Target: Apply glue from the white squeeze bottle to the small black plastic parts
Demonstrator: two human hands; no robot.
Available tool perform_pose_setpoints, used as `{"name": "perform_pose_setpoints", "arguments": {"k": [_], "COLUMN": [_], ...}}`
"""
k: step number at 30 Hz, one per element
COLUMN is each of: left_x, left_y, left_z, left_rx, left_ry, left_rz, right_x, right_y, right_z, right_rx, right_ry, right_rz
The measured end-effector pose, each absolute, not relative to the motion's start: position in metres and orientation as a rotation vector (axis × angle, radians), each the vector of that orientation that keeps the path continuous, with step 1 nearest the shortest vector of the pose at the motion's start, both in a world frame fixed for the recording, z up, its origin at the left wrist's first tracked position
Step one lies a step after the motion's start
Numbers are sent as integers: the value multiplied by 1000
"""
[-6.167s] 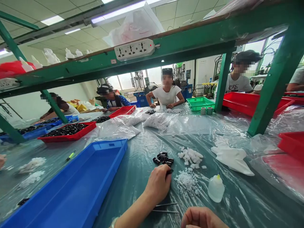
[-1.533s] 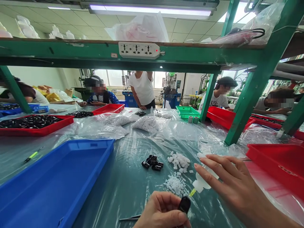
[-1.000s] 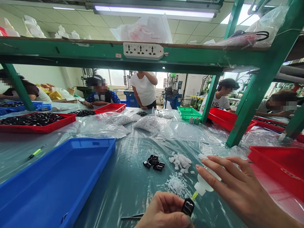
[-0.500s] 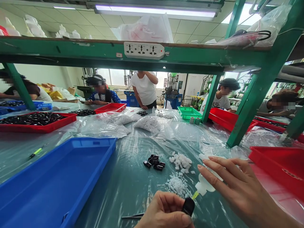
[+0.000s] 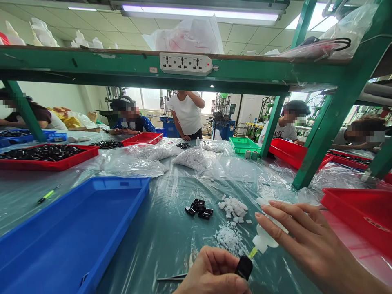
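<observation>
The left hand (image 5: 211, 275) sits at the near edge of the worktop (image 5: 159, 249), its grip closed on a small glossy black piece (image 5: 244, 268) pinched between thumb and fingers. The right hand (image 5: 306, 241) comes in from the right, fingers spread across a translucent squeeze bottle (image 5: 263, 241); whether they clamp it, I cannot tell. The bottle tilts, its yellow nozzle (image 5: 252, 253) pointing at the black piece and just beside it. Tweezers (image 5: 173, 277) lie by the left hand.

Ahead on the plastic-sheeted worktop are a small cluster of black pieces (image 5: 198, 209), a heap of white plastic chunks (image 5: 233, 208) and a spill of white crumbs (image 5: 229, 241). A large blue tray (image 5: 122, 200) fills the near left corner, and a near red tray (image 5: 355, 212) sits at the right edge. Farther along, a long red tray (image 5: 61, 164) is heaped with black parts (image 5: 39, 154). A far red tray (image 5: 142, 139) and a green tray (image 5: 243, 145) stand beyond, with clear bags of white pieces (image 5: 191, 159) between them.
</observation>
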State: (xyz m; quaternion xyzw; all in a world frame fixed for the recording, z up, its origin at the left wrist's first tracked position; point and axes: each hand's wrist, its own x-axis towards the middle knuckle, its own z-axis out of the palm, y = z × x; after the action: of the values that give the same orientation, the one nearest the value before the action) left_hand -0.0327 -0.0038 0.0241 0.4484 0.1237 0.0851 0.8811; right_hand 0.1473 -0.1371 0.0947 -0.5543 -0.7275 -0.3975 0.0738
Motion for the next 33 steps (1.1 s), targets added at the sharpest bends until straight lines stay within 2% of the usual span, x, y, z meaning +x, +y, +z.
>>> {"name": "perform_pose_setpoints", "arguments": {"k": [15, 22, 33], "left_x": [-34, -34, -36], "left_y": [-5, -5, -3], "left_z": [24, 21, 17], "left_rx": [944, 951, 1046], "left_ry": [259, 260, 286], "left_rz": [174, 162, 88], "right_x": [152, 153, 158], "right_y": [-135, -129, -123], "right_z": [100, 90, 100], "right_rx": [-1585, -1494, -1438], "right_ry": [-2253, -2098, -2247], "right_rz": [-1245, -1116, -967]}}
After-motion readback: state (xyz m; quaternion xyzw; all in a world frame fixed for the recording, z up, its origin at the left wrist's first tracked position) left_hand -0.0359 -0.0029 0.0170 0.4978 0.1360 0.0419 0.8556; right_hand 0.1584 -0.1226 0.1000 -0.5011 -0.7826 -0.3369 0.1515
